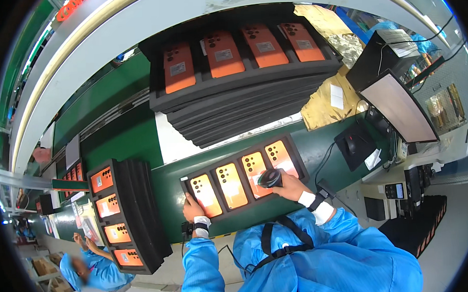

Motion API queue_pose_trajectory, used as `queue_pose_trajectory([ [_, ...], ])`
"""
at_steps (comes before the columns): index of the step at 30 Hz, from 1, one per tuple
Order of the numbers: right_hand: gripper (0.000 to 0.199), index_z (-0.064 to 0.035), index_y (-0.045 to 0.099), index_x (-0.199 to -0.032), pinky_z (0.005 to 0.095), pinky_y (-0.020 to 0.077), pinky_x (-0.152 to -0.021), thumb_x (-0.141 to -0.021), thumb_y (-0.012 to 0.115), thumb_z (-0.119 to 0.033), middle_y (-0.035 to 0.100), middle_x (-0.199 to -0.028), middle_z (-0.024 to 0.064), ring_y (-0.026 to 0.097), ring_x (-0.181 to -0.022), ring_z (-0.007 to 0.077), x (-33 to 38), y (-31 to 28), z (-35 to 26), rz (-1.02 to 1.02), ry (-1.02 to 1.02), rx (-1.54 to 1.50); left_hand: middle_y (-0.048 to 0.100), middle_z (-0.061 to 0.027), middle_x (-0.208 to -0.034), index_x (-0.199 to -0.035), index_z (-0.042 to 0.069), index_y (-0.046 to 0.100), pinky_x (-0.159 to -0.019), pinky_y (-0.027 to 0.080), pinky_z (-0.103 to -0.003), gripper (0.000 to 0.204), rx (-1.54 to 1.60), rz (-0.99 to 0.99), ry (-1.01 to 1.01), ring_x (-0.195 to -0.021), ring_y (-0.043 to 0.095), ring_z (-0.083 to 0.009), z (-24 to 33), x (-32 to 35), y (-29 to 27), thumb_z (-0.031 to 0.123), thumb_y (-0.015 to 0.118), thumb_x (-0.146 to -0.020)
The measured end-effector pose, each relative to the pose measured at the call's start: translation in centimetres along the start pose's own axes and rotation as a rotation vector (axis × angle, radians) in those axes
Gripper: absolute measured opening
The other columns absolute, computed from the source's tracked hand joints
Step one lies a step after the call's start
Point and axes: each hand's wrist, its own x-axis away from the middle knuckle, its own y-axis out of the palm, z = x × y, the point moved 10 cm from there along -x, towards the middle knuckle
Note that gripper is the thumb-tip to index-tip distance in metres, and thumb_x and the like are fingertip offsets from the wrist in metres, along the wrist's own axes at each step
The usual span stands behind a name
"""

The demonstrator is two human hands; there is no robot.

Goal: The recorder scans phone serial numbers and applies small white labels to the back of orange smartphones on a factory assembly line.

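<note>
A black foam tray (pixel 297 163) lies before me on the green bench, with several orange phones or phone back covers in its slots. My left hand (pixel 193 207) grips the tray's left end, beside the leftmost orange phone (pixel 206 195). Above the tray, my right hand (pixel 290 187) is closed around a black handheld scanner (pixel 270 178). The scanner hides part of the third phone (pixel 253 171) from the left; the rightmost phone (pixel 280 158) lies just beyond it.
Behind the tray rises a tall stack of black foam trays (pixel 232 104), its top one filled with orange phones. Another tray stack (pixel 142 203) stands left. To the right are a mouse (pixel 352 144) on a pad and a monitor (pixel 399 108). A co-worker (pixel 95 267) sits at lower left.
</note>
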Motion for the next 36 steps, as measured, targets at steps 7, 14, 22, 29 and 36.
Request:
queue_pose_trajectory([
  [7,0.062,-0.0005,0.046,-0.134,0.0374,0.0543,-0.081,-0.082,0.072,-0.021,0.071,-0.096,0.018,0.072,-0.089,0.0273,-0.4,0.5,-1.0,-0.03,0.045,-0.016,0.074,-0.0221,-0.098,-0.115,0.008,0.073,-0.081,0.052,-0.057,0.067,0.026,-0.037,-0.005,-0.092,0.069,-0.0467,-0.2,-0.1,0.4,0.061,0.034,-0.1],
  [14,0.07,0.0,0.039,-0.142,0.0478,0.0504,-0.095,-0.082,0.069,-0.02,0.066,-0.115,0.03,0.063,-0.111,0.0453,-2.3,6.6,-6.5,-0.192,-0.111,0.04,0.073,-0.0223,-0.098,-0.115,0.009,0.074,-0.081,0.052,-0.055,0.069,-0.017,-0.066,-0.046,-0.092,0.069,-0.0468,-0.8,-0.4,0.7,0.062,0.033,-0.099],
  [22,0.07,0.0007,0.038,-0.139,0.0502,0.0525,-0.089,-0.082,0.069,-0.025,0.067,-0.107,0.0324,0.065,-0.104,0.0474,-3.9,8.5,-7.6,-0.232,-0.135,0.14,0.073,-0.0242,-0.096,-0.109,0.007,0.074,-0.079,0.052,-0.057,0.068,-0.025,-0.057,-0.027,-0.09,0.068,-0.0475,-0.7,-0.6,0.5,0.061,0.034,-0.1],
  [29,0.065,-0.0045,0.042,-0.139,0.0481,0.0507,-0.093,-0.08,0.068,-0.017,0.065,-0.116,0.0283,0.062,-0.111,0.0459,-4.6,13.5,-11.6,-0.317,-0.266,0.059,0.072,-0.025,-0.092,-0.107,0.008,0.074,-0.076,0.052,-0.057,0.067,-0.007,-0.038,-0.016,-0.087,0.068,-0.0482,-0.9,-0.7,0.6,0.061,0.034,-0.1],
  [36,0.061,0.001,0.047,-0.131,0.0482,0.051,-0.094,-0.079,0.072,-0.02,0.064,-0.113,0.031,0.064,-0.106,0.0467,-7.1,18.0,-12.7,-0.274,-0.389,0.083,0.072,-0.0233,-0.087,-0.099,0.009,0.076,-0.071,0.052,-0.057,0.069,-0.056,-0.049,-0.083,-0.081,0.068,-0.0494,-2.9,-1.4,1.9,0.066,0.036,-0.098],
])
